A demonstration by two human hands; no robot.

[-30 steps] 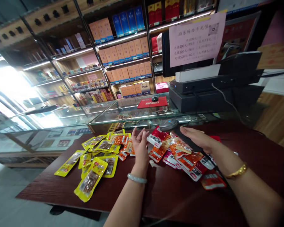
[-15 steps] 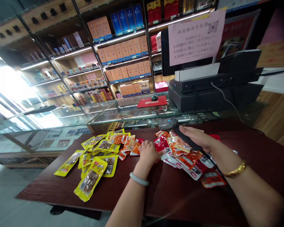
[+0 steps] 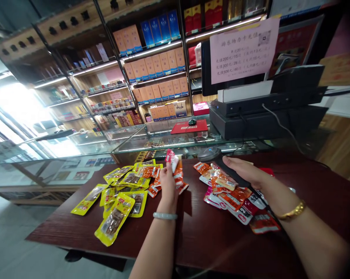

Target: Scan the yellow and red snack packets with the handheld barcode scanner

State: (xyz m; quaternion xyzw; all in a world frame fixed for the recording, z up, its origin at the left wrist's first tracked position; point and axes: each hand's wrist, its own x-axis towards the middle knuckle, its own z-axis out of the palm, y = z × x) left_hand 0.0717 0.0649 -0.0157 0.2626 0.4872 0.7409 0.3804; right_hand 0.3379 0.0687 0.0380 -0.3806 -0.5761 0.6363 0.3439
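My left hand (image 3: 167, 179) is closed on a red snack packet (image 3: 169, 155), lifted upright above the table, with an orange packet (image 3: 178, 170) right beside it; whether that one is gripped too I cannot tell. Wrapped around the handle of a black barcode scanner (image 3: 229, 170) is my right hand (image 3: 246, 170), its head pointing left. Beneath the scanner lies a pile of orange, red and white snack packets (image 3: 233, 197). Left of my left hand spread several yellow snack packets (image 3: 114, 220), with a few orange ones (image 3: 148, 171) on and beside them.
The packets lie on a dark red wooden table (image 3: 192, 236). Behind it runs a glass display counter (image 3: 160, 139) with a mouse (image 3: 192, 122) on a red mat (image 3: 177, 127). A black cash register (image 3: 250, 120) stands at the back right. Shelves of boxes (image 3: 160, 62) line the wall.
My left hand has moved left from the right-hand pile and now holds up a red packet. My right hand keeps the scanner in nearly the same place. The view has shifted slightly.
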